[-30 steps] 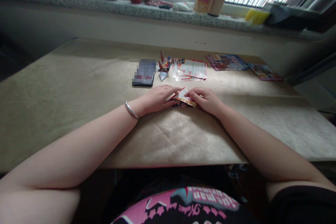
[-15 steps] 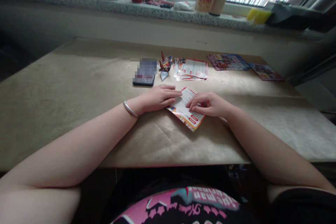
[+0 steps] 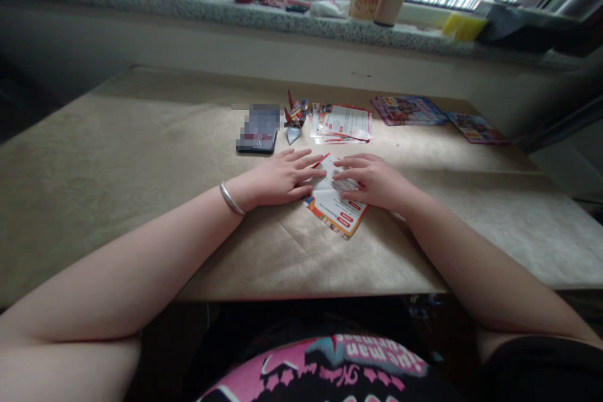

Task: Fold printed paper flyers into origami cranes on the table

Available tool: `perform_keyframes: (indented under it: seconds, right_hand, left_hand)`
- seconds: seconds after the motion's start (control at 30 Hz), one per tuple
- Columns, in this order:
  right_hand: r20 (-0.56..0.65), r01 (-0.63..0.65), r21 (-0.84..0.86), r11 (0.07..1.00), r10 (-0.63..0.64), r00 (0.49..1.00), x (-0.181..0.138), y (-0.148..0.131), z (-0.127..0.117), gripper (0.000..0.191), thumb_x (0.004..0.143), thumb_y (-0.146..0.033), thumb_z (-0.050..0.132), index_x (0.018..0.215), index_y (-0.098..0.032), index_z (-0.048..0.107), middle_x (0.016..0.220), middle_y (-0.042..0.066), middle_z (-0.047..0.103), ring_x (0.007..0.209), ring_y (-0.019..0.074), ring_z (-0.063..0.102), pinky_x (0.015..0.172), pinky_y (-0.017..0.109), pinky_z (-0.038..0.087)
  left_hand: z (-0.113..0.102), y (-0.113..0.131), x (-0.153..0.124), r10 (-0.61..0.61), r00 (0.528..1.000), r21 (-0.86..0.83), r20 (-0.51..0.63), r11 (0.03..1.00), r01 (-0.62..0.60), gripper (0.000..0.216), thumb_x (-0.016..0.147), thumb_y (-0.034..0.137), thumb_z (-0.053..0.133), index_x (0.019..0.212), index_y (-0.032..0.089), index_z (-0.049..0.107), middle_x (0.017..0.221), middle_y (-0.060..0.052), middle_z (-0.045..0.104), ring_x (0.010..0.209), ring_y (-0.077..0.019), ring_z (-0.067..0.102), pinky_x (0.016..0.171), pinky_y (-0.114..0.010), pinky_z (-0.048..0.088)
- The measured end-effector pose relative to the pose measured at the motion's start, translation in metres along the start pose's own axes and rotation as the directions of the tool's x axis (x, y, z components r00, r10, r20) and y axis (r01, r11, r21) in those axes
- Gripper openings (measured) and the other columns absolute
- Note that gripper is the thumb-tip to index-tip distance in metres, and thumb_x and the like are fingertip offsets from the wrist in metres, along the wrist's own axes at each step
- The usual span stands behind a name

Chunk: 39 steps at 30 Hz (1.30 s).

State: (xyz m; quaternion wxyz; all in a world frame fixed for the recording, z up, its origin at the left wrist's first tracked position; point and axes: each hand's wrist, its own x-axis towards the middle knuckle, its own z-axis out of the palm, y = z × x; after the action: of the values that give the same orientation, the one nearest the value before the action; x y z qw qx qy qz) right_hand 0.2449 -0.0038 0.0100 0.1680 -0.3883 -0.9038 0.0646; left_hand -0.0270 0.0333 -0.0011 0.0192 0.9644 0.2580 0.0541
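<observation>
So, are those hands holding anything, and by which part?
Nothing is gripped: left hand and right hand lie flat, pressing the far part of a printed leaflet onto the table.

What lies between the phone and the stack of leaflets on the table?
In the head view, a folded paper figure stands between phone and leaflets.

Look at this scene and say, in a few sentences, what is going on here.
A person seated at a table covered in brown paper presses both hands flat on a printed leaflet: the left hand on its left edge, the right hand on its upper right part. Beyond them lie a phone, a small folded paper figure and a stack of similar leaflets.
</observation>
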Motion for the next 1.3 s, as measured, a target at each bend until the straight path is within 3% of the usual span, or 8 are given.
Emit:
perform_keyframes:
  seconds: [0.2, 0.4, 0.6, 0.73, 0.93, 1.03, 1.2, 1.3]
  right_hand:
    - [-0.134, -0.182, -0.089, 0.979, 0.169, 0.976, 0.000, 0.009, 0.009, 0.040, 0.076, -0.039, 0.079, 0.114, -0.028, 0.073, 0.137, 0.009, 0.063, 0.133, 0.0372, 0.049, 0.110, 0.062, 0.039]
    - [-0.205, -0.278, -0.123, 0.953, 0.250, 0.946, 0.000, 0.017, 0.011, 0.042, 0.078, -0.036, 0.076, 0.118, -0.022, 0.071, 0.134, 0.014, 0.064, 0.132, 0.0406, 0.048, 0.111, 0.064, 0.037]
    - [-0.252, -0.208, -0.070, 0.976, 0.184, 0.950, 0.000, 0.017, 0.009, 0.038, 0.081, -0.031, 0.070, 0.119, -0.024, 0.070, 0.131, 0.010, 0.066, 0.129, 0.0358, 0.052, 0.110, 0.062, 0.039]
    - [-0.260, -0.126, 0.009, 0.992, 0.124, 0.958, 0.001, 0.013, 0.007, 0.028, 0.083, -0.031, 0.069, 0.110, -0.028, 0.073, 0.123, 0.006, 0.070, 0.121, 0.0304, 0.057, 0.109, 0.058, 0.043]
    - [-0.214, -0.016, 0.070, 0.997, 0.031, 0.976, 0.001, 0.009, 0.006, 0.022, 0.085, -0.033, 0.068, 0.104, -0.025, 0.075, 0.116, 0.006, 0.073, 0.119, 0.0268, 0.060, 0.106, 0.050, 0.048]
    - [-0.154, 0.009, 0.099, 0.995, 0.007, 0.988, 0.001, 0.009, 0.006, 0.024, 0.084, -0.034, 0.069, 0.106, -0.026, 0.074, 0.116, 0.006, 0.073, 0.117, 0.0265, 0.061, 0.105, 0.049, 0.047]
    - [-0.052, 0.052, 0.070, 0.996, -0.049, 0.997, 0.000, 0.006, 0.004, 0.034, 0.081, -0.043, 0.073, 0.111, -0.026, 0.073, 0.122, 0.007, 0.070, 0.120, 0.0271, 0.059, 0.108, 0.049, 0.045]
    - [-0.008, 0.062, 0.062, 0.996, -0.062, 0.998, -0.001, 0.005, 0.004, 0.038, 0.081, -0.045, 0.073, 0.114, -0.027, 0.072, 0.127, 0.008, 0.066, 0.122, 0.0280, 0.056, 0.109, 0.050, 0.043]
  left_hand:
    - [-0.002, 0.003, -0.002, -0.043, 0.991, 0.034, -0.128, 0.998, 0.048, 0.043, 0.096, 0.044, 0.053, 0.131, 0.022, 0.063, 0.157, -0.008, 0.041, 0.146, -0.0351, 0.034, 0.121, -0.055, 0.028]
    - [-0.005, -0.001, -0.001, 0.055, 0.994, -0.097, -0.092, 0.993, -0.064, 0.037, 0.095, 0.038, 0.055, 0.124, 0.018, 0.064, 0.143, -0.011, 0.058, 0.143, -0.0296, 0.042, 0.120, -0.048, 0.032]
    - [-0.006, 0.000, -0.003, 0.098, 0.995, -0.053, -0.031, 0.994, -0.099, 0.050, 0.099, 0.048, 0.046, 0.144, 0.026, 0.051, 0.147, -0.012, 0.052, 0.140, -0.0283, 0.043, 0.120, -0.050, 0.027]
    - [-0.008, 0.004, -0.005, 0.049, 0.997, 0.017, -0.058, 0.999, -0.048, 0.053, 0.097, 0.056, 0.047, 0.143, 0.029, 0.052, 0.144, -0.010, 0.054, 0.142, -0.0296, 0.040, 0.122, -0.053, 0.020]
    - [-0.004, 0.002, -0.009, -0.054, 0.992, 0.104, -0.112, 0.992, 0.066, 0.065, 0.090, 0.063, 0.054, 0.144, 0.026, 0.050, 0.158, -0.010, 0.038, 0.148, -0.0347, 0.029, 0.122, -0.058, 0.013]
    - [-0.002, 0.000, -0.008, -0.053, 0.989, 0.112, -0.135, 0.991, 0.068, 0.054, 0.095, 0.055, 0.051, 0.141, 0.026, 0.054, 0.154, -0.009, 0.046, 0.145, -0.0331, 0.035, 0.122, -0.056, 0.018]
    - [-0.008, 0.000, -0.006, 0.068, 0.983, 0.108, -0.168, 0.993, -0.050, 0.033, 0.098, 0.038, 0.049, 0.126, 0.029, 0.065, 0.137, -0.005, 0.061, 0.132, -0.0274, 0.051, 0.118, -0.049, 0.029]
    - [-0.011, 0.000, -0.006, 0.120, 0.974, 0.073, -0.191, 0.991, -0.108, 0.032, 0.095, 0.043, 0.055, 0.122, 0.031, 0.068, 0.133, -0.004, 0.065, 0.129, -0.0279, 0.054, 0.116, -0.049, 0.032]
